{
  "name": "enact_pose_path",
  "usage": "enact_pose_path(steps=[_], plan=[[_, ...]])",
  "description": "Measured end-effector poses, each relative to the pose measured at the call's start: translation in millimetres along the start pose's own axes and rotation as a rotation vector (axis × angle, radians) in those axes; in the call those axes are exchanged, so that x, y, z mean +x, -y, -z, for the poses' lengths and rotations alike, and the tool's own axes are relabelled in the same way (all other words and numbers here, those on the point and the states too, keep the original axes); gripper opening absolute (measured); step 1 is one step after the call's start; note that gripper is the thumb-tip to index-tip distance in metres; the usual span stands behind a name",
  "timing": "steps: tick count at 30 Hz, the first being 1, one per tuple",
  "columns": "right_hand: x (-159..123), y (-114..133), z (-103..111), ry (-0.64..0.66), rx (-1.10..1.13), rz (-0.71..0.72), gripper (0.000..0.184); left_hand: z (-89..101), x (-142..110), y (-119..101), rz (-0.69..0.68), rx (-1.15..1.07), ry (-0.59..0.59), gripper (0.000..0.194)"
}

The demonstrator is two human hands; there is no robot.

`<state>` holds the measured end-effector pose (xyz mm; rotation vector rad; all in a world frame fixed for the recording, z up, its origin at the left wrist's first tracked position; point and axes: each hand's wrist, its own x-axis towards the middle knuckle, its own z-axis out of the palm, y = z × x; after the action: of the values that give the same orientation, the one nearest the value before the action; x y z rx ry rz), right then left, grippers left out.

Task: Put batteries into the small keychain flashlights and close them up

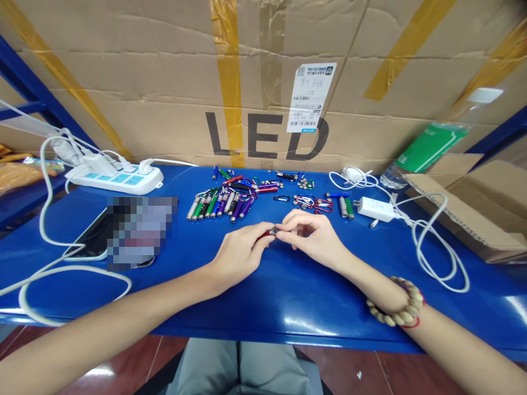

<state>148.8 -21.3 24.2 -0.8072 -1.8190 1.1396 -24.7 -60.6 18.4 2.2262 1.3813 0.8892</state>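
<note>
Left hand (235, 253) pinches a red tube (266, 233), likely to steady it. Right hand (312, 237) meets its tip, grip unclear.

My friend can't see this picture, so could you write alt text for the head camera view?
A person's left hand holds a small dark red tube above a blue table, with the right hand at its tip. Beyond them lie more colourful tubes, before large taped cardboard printed "LED"; a power strip sits left, a green-labelled bottle right.
</note>
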Motion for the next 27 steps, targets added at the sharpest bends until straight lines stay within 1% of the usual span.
enact_pose_path(steps=[4,9,16,27], plan=[[0.3,-1.9,0.9,0.060,0.089,-0.076,0.029,1.0,1.0,0.5,-0.004,0.049,0.049,0.022],[0.5,-2.0,1.7,0.060,0.064,-0.088,0.033,1.3,1.9,2.9,-0.025,0.097,0.104,0.024],[0.6,-1.8,1.7,0.052,0.082,-0.091,0.030,0.3,2.3,5.2,-0.088,0.065,0.103,0.022],[1.0,-3.8,2.5,0.050,0.122,-0.105,0.024,1.7,2.6,2.3,-0.074,0.003,0.134,0.018]])
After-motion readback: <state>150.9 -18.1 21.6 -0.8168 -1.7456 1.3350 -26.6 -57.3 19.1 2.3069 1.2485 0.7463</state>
